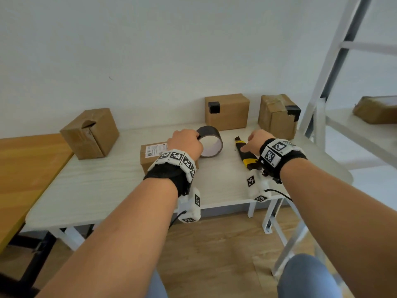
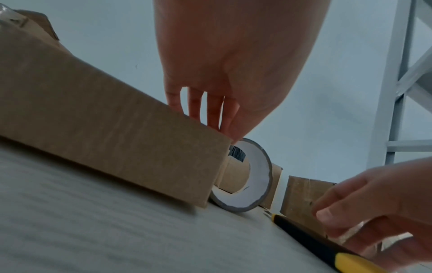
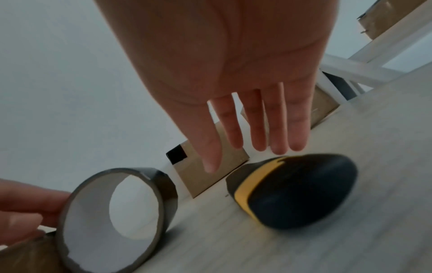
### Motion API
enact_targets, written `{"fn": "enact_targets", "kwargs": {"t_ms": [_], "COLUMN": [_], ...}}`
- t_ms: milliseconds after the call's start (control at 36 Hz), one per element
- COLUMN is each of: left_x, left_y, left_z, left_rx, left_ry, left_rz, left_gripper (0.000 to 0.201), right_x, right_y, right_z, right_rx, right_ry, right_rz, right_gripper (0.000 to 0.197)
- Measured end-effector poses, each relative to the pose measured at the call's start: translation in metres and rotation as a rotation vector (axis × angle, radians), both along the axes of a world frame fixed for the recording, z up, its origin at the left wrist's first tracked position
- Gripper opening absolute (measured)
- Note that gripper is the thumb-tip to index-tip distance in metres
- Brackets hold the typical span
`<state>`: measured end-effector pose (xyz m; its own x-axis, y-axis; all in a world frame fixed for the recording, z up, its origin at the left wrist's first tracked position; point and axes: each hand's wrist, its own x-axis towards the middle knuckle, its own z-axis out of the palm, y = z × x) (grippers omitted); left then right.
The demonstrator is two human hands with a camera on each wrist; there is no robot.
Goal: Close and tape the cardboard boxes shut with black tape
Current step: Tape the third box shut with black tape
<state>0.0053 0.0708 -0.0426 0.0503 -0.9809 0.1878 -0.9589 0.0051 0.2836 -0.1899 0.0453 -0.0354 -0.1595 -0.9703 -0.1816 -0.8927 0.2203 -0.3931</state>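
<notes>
— What do you have in front of you?

— You face a plain pale wall [image 1: 150, 50], bare but for one small dark mark. Against it stands a light wood-grain table [image 1: 96, 186] on white metal legs.

— And to your left?

— A second table [image 1: 25, 168] with an orange-brown wooden top and a dark frame, butted against the pale one.

— To your right?

— A white metal shelving frame [image 1: 335, 61], its upright and brace slanting across your view, with a pale shelf board [image 1: 354, 134] beside the table.

— The floor?

— Light brown wood-look flooring [image 1: 214, 244]. The light is soft and even, with faint shadows.
</notes>
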Motion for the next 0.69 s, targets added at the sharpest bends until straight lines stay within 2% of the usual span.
{"fn": "enact_targets", "kwargs": {"t_ms": [222, 306, 361, 417, 500, 611, 667, 694], "left_x": [-0.004, -0.003, -0.002, -0.001, 0.0, 0.002, 0.005, 0.007], "left_y": [-0.007, -0.009, -0.009, -0.007, -0.006, -0.005, -0.002, -0.001], "left_z": [0.002, 0.003, 0.004, 0.005, 0.007, 0.007, 0.007, 0.007], "left_rx": [0.088, 0.13, 0.151, 0.163, 0.153, 0.135, 0.075, 0.046], "left_ry": [-0.001, -0.02, -0.03, -0.046, -0.03, -0.018, -0.005, 0.006], "left_rz": [0.007, 0.004, -0.003, -0.016, -0.021, -0.052, -0.068, -0.068], "left_gripper": [0.034, 0.037, 0.037, 0.037, 0.034, 0.034, 0.032, 0.032], "right_x": [0.01, 0.011, 0.011, 0.011, 0.014, 0.024, 0.028, 0.03], "right_y": [0.001, -0.002, 0.0, -0.001, 0.003, 0.006, 0.006, 0.005], "right_z": [-0.008, -0.009, -0.007, -0.01, -0.007, 0.011, 0.015, 0.015], "right_rx": [0.055, 0.093, 0.11, 0.081, -0.001, -0.066, -0.077, -0.093], "right_ry": [0.09, 0.116, 0.104, 0.049, -0.053, -0.067, -0.224, -0.274], "right_rz": [0.04, 0.028, 0.01, -0.017, -0.057, -0.007, -0.052, -0.06], "right_gripper": [0.064, 0.06, 0.046, 0.028, 0.034, 0.029, 0.025, 0.031]}}
